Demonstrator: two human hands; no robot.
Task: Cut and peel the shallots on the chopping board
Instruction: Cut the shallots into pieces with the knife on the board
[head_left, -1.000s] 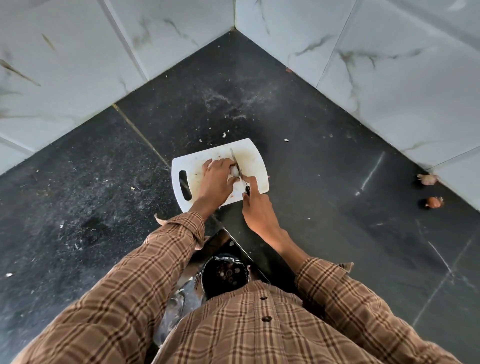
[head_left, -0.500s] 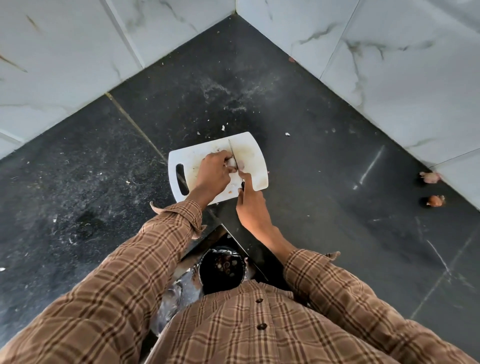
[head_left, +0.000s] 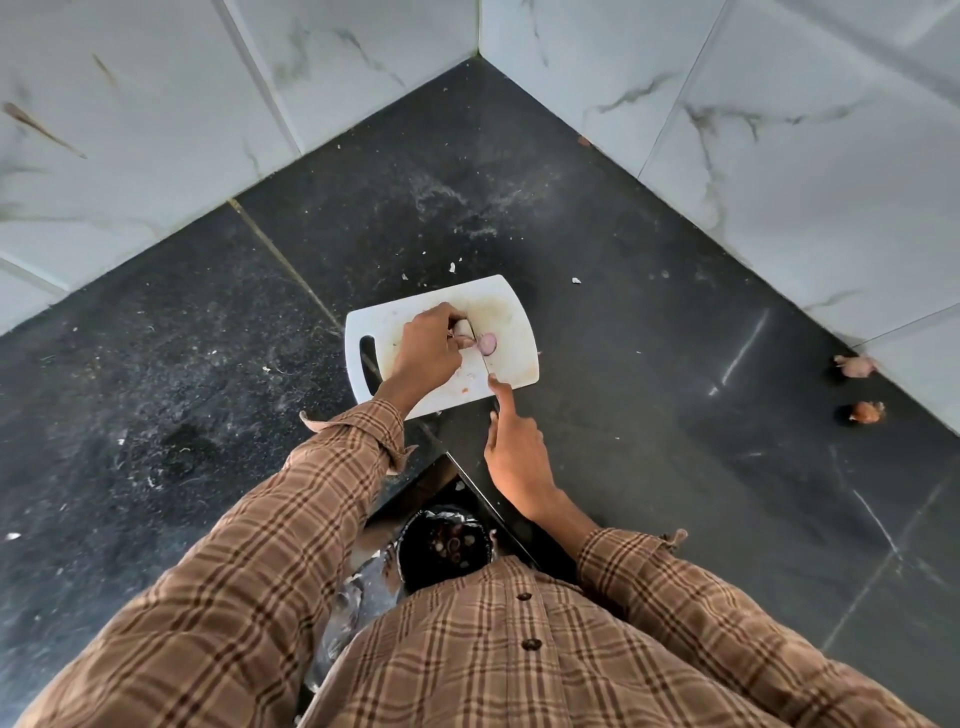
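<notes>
Since a second ago a cut piece has come away from the shallot, its pink face now lying open just right of the blade, where before the bulb looked whole under the fingers. Nearest the person, at six o'clock below the counter edge, a dark bowl (head_left: 445, 540) holds what look like shallot scraps. Just past it the right hand (head_left: 514, 452) is wrapped round the knife (head_left: 480, 353), forefinger stretched along the spine, the handle hidden in the palm. The blade runs toward twelve o'clock across the white chopping board (head_left: 511, 317) and stands between the two parts of the bulb. At its nine o'clock side the left hand (head_left: 428, 351) pinches the shallot (head_left: 461, 330) with curled fingertips, touching the blade; at its three o'clock side lies the cut piece (head_left: 488, 341). I judge the cutting step is in hand, an end or half just taken off. Next the skin probably wants peeling, which calls for a fingertip grip on its edge. Far off at three o'clock, two unpeeled shallots (head_left: 856, 365) wait by the marble wall.
</notes>
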